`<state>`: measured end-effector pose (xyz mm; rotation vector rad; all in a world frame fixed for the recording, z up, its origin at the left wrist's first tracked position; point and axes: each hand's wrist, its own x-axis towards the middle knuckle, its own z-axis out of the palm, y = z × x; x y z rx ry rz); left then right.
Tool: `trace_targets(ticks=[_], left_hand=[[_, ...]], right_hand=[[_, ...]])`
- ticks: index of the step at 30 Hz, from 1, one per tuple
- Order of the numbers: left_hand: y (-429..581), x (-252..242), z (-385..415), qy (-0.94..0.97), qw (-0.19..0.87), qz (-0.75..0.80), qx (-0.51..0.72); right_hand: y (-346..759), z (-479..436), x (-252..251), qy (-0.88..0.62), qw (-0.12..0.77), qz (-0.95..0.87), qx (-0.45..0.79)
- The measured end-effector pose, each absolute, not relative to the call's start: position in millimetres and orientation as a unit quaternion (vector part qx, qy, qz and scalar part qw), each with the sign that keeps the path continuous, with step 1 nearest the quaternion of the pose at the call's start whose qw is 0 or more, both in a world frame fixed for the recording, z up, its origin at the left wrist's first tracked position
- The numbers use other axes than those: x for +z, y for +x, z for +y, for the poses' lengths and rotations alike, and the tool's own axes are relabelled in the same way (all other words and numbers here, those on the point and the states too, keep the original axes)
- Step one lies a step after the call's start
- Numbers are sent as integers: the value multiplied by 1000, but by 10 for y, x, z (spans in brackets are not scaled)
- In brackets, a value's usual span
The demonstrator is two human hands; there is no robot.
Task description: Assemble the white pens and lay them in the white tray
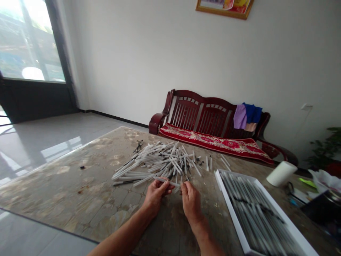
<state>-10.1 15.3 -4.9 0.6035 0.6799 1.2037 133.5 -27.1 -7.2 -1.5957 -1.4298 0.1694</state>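
Observation:
A slim whitish stick (172, 183), like a pen in a pale sleeve, lies nearly level between my two hands. My left hand (156, 195) is closed round its left part, with the thumb on top. My right hand (191, 200) pinches at its right end; the fingertips there are partly hidden. Just beyond the hands spreads a loose heap of similar white sticks (157, 161), some with dark parts. To the right of my right hand is a white shallow box (234, 217) holding many grey-white sticks in rows, blurred at the near end.
Everything lies on a patterned table (106, 199). Black eyeglasses (138, 146) rest behind the heap. A white roll (281, 173) lies beyond the box, with clutter at the far right. A red wooden bench (202, 110) stands behind the table against the wall.

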Motion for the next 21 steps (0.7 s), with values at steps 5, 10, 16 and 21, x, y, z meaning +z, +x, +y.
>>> trace_targets(ticks=[5,10,16,21], left_hand=[[-95,-59,158,278,723,316,548],[-93,-75,158,291,725,311,542],[-89,-90,158,298,717,314,546],[-76,-65,142,305,719,316,539]], right_hand=[[1339,-297,-47,-622,496,-586,154],[1320,-312,-28,-628,505,-580,120],[1307,-332,5,-628,515,-542,215],[1319,-333,1,-634,506,-561,167]])
